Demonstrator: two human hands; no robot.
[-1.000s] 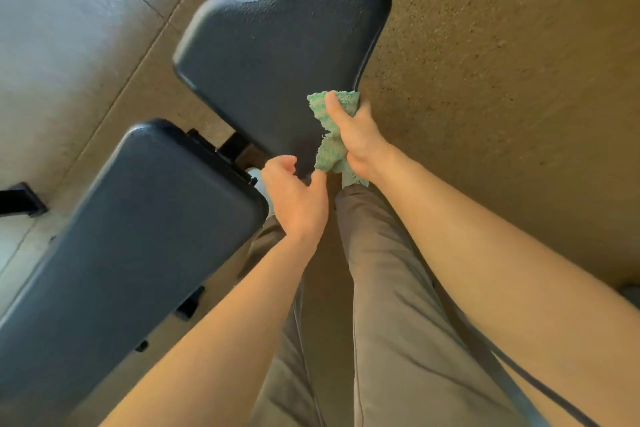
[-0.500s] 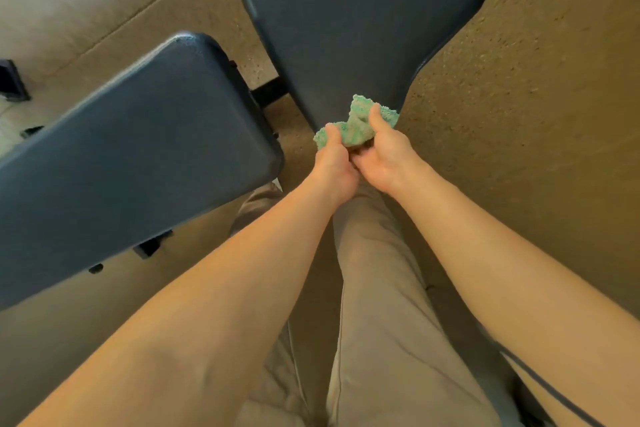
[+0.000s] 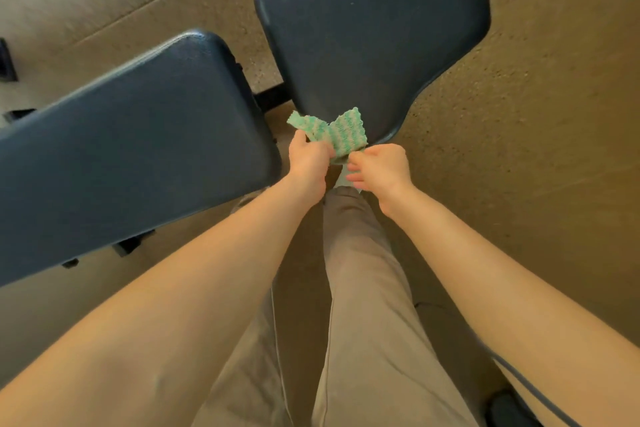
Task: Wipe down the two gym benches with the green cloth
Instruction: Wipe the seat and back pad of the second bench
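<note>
khaki trouser legs (image 3: 363, 288) nearest; beyond them left grip (image 3: 308, 158) and right grip (image 3: 379, 166) both pinch the green cloth (image 3: 337, 130), held off the pads. long pad (image 3: 138, 135) and farther seat pad (image 3: 374, 31) show no wet streaks: wiping progress unclear.

single wide-angle view from a camera on the person's head, facing forward and steeply down at the floor (image 3: 554, 114). the bench seat pad (image 3: 374, 45) sits close ahead; the forearms (image 3: 194, 295), nearer the lens than the seat pad, loom large.
</note>
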